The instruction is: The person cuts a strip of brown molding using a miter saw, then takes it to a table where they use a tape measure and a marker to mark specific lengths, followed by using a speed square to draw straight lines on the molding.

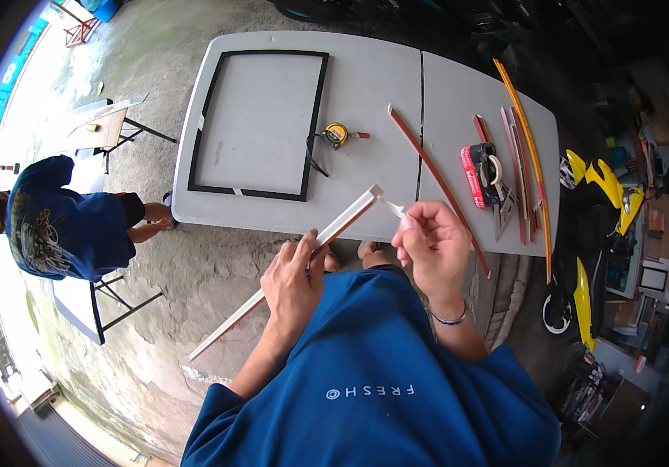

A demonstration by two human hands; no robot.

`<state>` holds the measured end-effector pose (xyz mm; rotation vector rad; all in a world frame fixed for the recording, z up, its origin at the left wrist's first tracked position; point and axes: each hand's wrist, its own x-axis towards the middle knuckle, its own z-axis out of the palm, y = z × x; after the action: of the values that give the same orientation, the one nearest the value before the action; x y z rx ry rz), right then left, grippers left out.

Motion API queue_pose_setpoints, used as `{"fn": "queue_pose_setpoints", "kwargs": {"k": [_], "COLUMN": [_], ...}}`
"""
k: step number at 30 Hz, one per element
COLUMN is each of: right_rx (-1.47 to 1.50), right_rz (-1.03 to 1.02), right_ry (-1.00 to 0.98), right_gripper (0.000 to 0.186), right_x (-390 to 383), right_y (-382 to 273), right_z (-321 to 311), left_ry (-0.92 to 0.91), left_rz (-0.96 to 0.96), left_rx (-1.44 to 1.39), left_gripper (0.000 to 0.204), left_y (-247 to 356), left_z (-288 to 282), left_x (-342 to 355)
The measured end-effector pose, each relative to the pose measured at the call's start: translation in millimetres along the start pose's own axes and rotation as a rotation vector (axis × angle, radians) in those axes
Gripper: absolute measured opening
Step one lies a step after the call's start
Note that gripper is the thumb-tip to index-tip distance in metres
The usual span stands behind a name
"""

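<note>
As the head view shows, our left hand (294, 274) has its fingers closed around a long white-and-brown strip (348, 216), which slants from the centre of the frame to the lower left. Our right hand (432, 240), right of centre, pinches a thin white ribbon (394, 208) near the strip's upper end. Noted on the worktop (381, 70): black rectangular frame (272, 53), upper left; yellow tape measure (335, 135), upper centre.
</note>
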<state>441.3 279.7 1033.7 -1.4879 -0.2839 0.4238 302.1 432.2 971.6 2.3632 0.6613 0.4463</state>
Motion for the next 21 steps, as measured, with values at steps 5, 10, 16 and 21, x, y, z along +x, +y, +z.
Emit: {"fn": "queue_pose_setpoints", "kwargs": {"k": [5, 10, 16, 21], "right_rx": [-0.071, 0.025, -0.657, -0.704], "right_rz": [-0.028, 0.493, 0.629, 0.824], "right_ry": [0.083, 0.163, 0.535, 0.556], "right_gripper": [0.012, 0.02, 0.038, 0.048], "right_x": [-2, 44, 5, -12], "right_y": [-1, 165, 348, 328], "right_z": [-34, -162, -256, -244], "left_ry": [-0.138, -0.322, -0.344, -0.289], "left_rz": [-0.09, -0.387, -0.386, -0.403], "left_rx": [-0.102, -0.328, -0.249, -0.286], "left_gripper": [0.027, 0.031, 0.03, 0.032], "left_y": [-29, -36, -24, -3], "left_z": [5, -4, 0, 24], "left_x": [16, 32, 38, 31]}}
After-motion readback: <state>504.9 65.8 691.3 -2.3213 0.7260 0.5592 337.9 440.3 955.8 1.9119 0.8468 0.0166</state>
